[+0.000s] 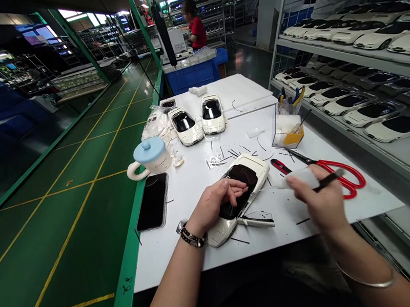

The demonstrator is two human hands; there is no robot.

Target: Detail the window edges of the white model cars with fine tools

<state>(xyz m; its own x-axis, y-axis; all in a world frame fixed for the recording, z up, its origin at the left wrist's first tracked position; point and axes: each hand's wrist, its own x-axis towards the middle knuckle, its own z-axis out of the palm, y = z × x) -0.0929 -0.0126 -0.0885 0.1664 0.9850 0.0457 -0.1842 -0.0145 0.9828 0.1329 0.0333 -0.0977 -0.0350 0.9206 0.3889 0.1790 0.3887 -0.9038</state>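
At the frame's center, the left hand (216, 201) lies flat on a white model car (240, 194) on the white table (221, 254), fingers together over its dark windshield. The right hand (319, 197) pinches a thin black tool (329, 179), fingers clamped, just beside red scissors (343, 175). A phone (153, 201) and lidded mug (149, 158) sit left; the mug's lettering is too small to read. Two cars (197, 119) wait beyond.

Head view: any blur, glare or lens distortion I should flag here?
Head view: right hand and its dark tool are motion-blurred; left hand on the white model car is sharp; wide lens bends the shelf rack at the edges; green floor reflects ceiling lights.
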